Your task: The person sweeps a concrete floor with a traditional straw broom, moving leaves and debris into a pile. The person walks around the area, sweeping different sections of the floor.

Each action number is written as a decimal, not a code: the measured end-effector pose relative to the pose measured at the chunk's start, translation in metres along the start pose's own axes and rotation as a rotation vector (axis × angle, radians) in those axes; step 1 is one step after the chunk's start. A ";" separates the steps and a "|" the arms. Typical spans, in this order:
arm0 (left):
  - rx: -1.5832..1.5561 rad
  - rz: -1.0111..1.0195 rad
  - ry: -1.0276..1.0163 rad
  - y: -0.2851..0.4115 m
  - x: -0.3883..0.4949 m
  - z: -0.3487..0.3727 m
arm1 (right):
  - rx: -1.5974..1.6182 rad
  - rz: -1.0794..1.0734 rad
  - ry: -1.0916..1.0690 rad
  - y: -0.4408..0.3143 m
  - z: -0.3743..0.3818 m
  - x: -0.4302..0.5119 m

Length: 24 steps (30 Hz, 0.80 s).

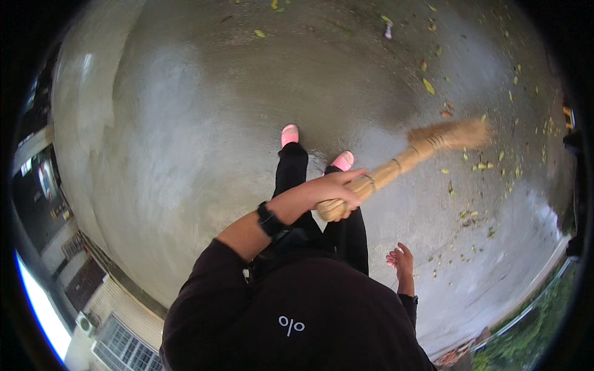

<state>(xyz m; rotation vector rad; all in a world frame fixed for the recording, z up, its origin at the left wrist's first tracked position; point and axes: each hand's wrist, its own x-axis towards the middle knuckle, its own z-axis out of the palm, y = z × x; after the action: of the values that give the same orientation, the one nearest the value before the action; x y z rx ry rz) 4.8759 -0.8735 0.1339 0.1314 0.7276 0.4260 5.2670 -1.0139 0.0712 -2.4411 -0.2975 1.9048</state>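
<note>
My left hand (327, 189) is wrapped around the butt of a straw hand broom (398, 168), its handle bound with several dark rings. The broom slants out to the right in front of me. Its bristle head (459, 133) is blurred, and whether it touches the wet concrete ground (222, 102) I cannot tell. A black wristband or watch (270, 221) sits on my left wrist. Low at my right side hangs my right hand (402, 261), empty, with its fingers loosely apart.
Fallen leaves (429, 86) lie scattered over the ground on the right and ahead. A small pale scrap (388, 30) lies far ahead. My pink shoes (290, 134) stand on the concrete. A building with a barred window (127, 345) is behind left; green plants (519, 343) border the right.
</note>
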 end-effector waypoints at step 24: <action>-0.191 0.202 0.701 0.032 -0.191 -0.255 | -0.358 -0.057 -0.073 -0.182 0.230 -0.039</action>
<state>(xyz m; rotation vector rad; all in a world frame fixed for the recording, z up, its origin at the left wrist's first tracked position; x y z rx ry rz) 4.5675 -0.9321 0.0702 -0.1359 1.3620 0.7466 5.0125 -0.8635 0.0767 -2.5343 -0.7645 2.0742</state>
